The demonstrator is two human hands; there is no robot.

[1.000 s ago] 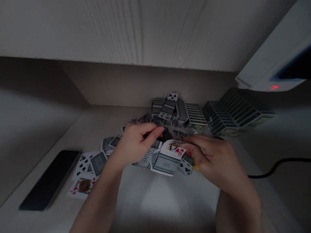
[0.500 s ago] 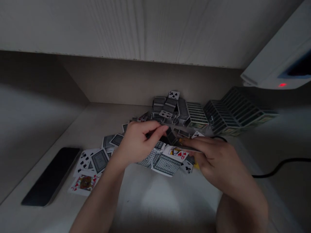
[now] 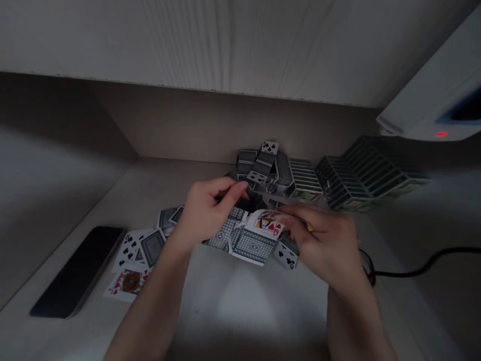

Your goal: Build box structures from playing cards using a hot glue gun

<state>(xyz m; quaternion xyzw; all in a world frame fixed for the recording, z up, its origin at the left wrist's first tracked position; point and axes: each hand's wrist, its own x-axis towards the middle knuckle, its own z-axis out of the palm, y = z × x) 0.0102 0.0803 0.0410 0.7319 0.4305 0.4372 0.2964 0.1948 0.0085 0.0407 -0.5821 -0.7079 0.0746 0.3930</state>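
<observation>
The loose pile of playing cards lies mid-surface, backs and faces mixed, a red face card on top. The left hand hovers over its far edge, fingers bunched against the thumb; the right hand curls beside the face card, fingers together. For both hands I cannot tell whether a card is pinched. Stacked decks and rows of packs stand behind; a phone lies far left, a cable right.
</observation>
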